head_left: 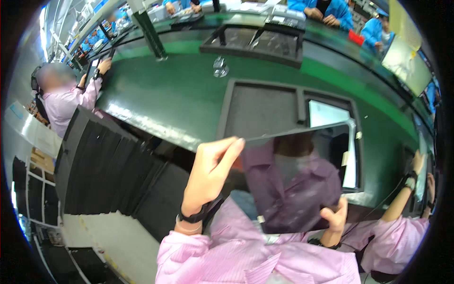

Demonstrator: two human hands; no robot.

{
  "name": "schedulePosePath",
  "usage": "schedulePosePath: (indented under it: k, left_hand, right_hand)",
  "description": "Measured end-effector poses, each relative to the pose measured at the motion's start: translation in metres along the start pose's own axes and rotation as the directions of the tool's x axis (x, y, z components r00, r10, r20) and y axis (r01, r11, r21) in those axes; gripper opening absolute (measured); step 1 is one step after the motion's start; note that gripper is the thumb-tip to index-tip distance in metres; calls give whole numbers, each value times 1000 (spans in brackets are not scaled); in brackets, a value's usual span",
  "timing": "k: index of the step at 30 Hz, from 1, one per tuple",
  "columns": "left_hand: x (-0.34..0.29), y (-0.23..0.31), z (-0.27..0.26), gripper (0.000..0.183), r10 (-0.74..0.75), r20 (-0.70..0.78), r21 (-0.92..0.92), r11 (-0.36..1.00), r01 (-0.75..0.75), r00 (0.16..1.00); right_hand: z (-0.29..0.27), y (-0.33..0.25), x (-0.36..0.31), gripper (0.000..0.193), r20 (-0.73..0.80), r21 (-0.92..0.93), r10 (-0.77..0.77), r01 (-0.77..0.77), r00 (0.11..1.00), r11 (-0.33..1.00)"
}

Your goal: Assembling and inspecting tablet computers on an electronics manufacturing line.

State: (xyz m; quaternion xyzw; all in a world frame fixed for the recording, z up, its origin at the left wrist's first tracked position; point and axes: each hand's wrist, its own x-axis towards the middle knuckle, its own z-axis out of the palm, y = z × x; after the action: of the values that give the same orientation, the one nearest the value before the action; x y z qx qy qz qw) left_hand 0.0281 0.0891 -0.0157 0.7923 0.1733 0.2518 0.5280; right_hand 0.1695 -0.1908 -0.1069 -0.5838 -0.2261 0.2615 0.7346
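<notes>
Between my two hands a dark, glossy rectangular screen panel (295,182) is held up, tilted, above the near edge of the bench. My left hand (212,168) pinches its upper left corner between thumb and fingers. At its lower right edge my right hand (336,216) grips with the thumb on the front; the other fingers are partly hidden behind it. Small pale tabs show along the panel's edges, and its surface mirrors a pink garment. Behind the panel lies a black two-compartment tray (260,106). A pale, light-blue sheet or panel (326,113) rests in its right compartment, partly covered by the held panel.
The green bench (184,90) carries a small clear object (220,67) and another black tray (255,45) farther back. A stack of black trays (106,165) stands at my left. Co-workers in pink sit on both sides (397,236); others in blue work across the bench.
</notes>
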Motion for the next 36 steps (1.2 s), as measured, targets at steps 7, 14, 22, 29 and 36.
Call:
schedulePosePath:
  k: [7, 14, 22, 29, 36]
  left_hand:
    - [-22, 7, 11, 35, 110, -216, -73, 989, -128, 970]
    - [-35, 58, 8, 30, 530, -65, 122, 845, -521, 845]
    - [-61, 99, 57, 11, 721, 352, -467, 688, -555, 597]
    - [-61, 84, 103, 27, 424, 459, -627, 777, -53, 781]
    - [-59, 61, 109, 30, 323, 305, -468, 870, -155, 896]
  right_hand:
    - [-7, -3, 2, 32, 230, -67, -2, 18, 973, 998]
    - [29, -30, 8, 40, -68, -126, -445, 435, 893, 892]
    - [19, -16, 93, 52, 412, 682, -669, 278, 619, 677]
    - [51, -47, 73, 64, 245, 581, -493, 280, 835, 764]
    - [83, -46, 72, 60, 428, 748, -523, 35, 737, 663]
